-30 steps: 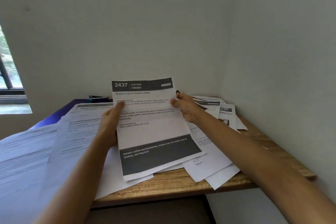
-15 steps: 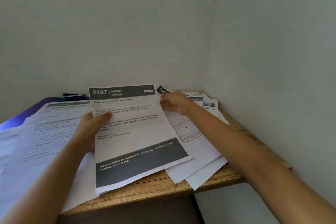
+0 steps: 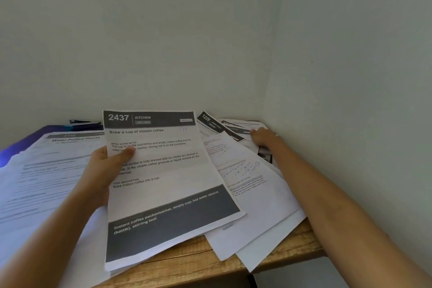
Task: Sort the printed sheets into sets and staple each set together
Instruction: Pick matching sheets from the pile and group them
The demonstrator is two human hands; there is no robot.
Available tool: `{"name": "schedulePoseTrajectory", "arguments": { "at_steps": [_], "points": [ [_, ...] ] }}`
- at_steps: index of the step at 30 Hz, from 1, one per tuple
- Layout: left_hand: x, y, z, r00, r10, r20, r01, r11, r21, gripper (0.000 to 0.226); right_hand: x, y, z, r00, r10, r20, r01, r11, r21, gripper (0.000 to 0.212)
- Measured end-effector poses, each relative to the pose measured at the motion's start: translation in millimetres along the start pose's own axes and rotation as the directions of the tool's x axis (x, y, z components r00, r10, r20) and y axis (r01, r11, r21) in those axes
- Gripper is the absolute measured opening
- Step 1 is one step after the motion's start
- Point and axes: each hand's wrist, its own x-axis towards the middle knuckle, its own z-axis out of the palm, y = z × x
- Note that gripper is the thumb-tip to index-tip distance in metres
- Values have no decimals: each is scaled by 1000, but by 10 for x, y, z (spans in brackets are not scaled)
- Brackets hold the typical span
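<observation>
My left hand (image 3: 106, 168) grips the left edge of a printed sheet (image 3: 168, 184) headed "2437 KITCHEN, Brew a cup of instant coffee", thumb on top, held above the desk. My right hand (image 3: 265, 138) lies far right in the wall corner, fingers resting on a loose pile of printed sheets (image 3: 247, 182); whether it pinches one I cannot tell. A sheet headed "1226" (image 3: 210, 124) pokes out at the back of that pile. A stack headed "Water Potted Plants" (image 3: 53, 166) lies at the left. A dark stapler-like object (image 3: 80, 121) sits at the back left.
The wooden desk (image 3: 210, 257) is wedged into a corner, with walls behind and to the right. Its front edge shows below the sheets, several of which overhang it. A purple-blue surface (image 3: 28, 138) shows under the left stack.
My right hand let go of the 2437 sheet and reached right onto the corner pile. My left hand alone now holds the sheet, lowered and shifted left in view.
</observation>
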Motion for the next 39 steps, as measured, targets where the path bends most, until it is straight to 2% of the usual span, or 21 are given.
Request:
{"name": "schedulePoseTrajectory", "arguments": {
  "at_steps": [3,7,9,14,18,22,26,30,39],
  "points": [
    [0,-3,-1,1000,16,-8,-16,1000,-2,5,-93,-55,-63,996,-66,-57,67,998,18,53],
    [-13,4,22,1000,20,-16,-20,1000,-2,6,-45,-3,-165,984,-32,-174,41,998,50,43],
    [-20,2,31,1000,22,-19,-22,1000,0,6,-35,17,-183,982,-10,-187,17,999,40,41],
    [-15,-2,25,999,24,-23,-24,1000,5,6,-33,21,-155,975,75,-210,-39,985,168,33],
    [-5,-10,32,999,35,-29,-35,999,6,6,2,-4,-136,969,76,-235,-22,974,224,28],
    [1,-16,39,999,35,-32,-35,999,2,6,35,-26,-170,965,135,-224,-79,967,241,26],
    [18,-23,32,999,34,-34,-35,999,-5,6,86,-12,-219,962,178,-207,-116,953,278,14],
    [34,-38,34,999,33,-43,-34,999,-7,6,147,19,-206,959,190,-209,-109,932,345,28],
    [51,-56,32,999,28,-38,-29,999,-18,4,-17,-2,-345,994,105,35,-109,888,446,8]
  ]
}}
